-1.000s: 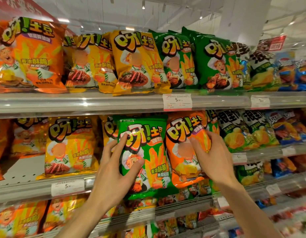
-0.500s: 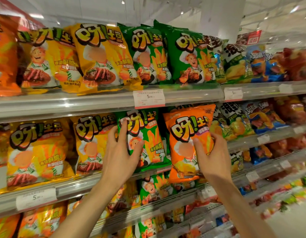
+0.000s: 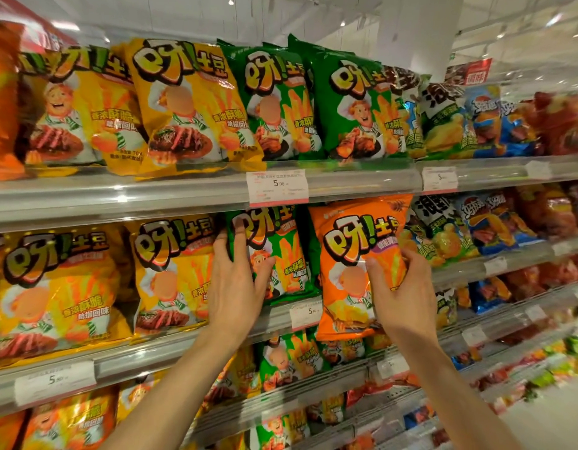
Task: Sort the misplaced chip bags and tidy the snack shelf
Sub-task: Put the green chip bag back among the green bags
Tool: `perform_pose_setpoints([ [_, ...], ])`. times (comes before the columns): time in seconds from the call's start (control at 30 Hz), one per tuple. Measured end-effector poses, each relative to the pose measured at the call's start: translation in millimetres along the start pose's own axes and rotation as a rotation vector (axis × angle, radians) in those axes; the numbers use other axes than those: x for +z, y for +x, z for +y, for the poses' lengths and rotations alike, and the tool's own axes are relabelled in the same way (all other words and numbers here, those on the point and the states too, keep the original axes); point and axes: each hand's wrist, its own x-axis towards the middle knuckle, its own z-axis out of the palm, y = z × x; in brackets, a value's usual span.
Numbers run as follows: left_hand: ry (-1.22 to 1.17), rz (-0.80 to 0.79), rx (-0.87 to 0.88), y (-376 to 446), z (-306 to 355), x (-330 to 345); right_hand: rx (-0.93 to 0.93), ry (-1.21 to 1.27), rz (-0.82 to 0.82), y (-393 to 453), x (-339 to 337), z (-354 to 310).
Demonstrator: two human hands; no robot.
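Nearest me, the right hand (image 3: 403, 298) grips a glossy orange foil chip bag (image 3: 356, 271) by its right edge, thumb across the front, held upright and hanging off the middle shelf lip (image 3: 171, 349). At its nine o'clock, the left hand (image 3: 237, 287) lies with fingers spread on a green foil chip bag (image 3: 274, 251) standing on that shelf, thumb hooked on its front. Behind, yellow bags (image 3: 171, 271) fill the row leftward. The orange bag's home looks to lie far at nine o'clock, so the right hand must cross over.
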Motion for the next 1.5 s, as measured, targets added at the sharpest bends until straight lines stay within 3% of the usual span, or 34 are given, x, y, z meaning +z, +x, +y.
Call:
perform_pose_setpoints([
  [0.73, 0.116, -0.151, -0.052, 1, -9, 12, 0.041, 0.059, -0.052, 2, 5, 5],
  [0.87, -0.036, -0.106, -0.043, -11, -6, 0, 0.078, 0.123, -0.066, 2, 5, 10],
  [1.0, -0.155, -0.024, 0.09, -28, 1, -12, 0.127, 0.224, -0.091, -3, 5, 13],
  [1.13, -0.478, -0.427, -0.074, -37, 20, -28, 0.137, 0.346, -0.161, -18, 8, 7],
  [1.23, -0.63, -0.547, -0.124, -44, 26, -37, 0.14, 0.403, -0.21, -34, 16, -2],
  [1.33, -0.798, -0.55, -0.129, -54, 22, -48, 0.13, 0.442, -0.252, -53, 23, -17],
  [1.5, -0.638, -0.411, -0.124, -76, -12, -89, 0.099, 0.489, -0.374, -84, 44, -54],
])
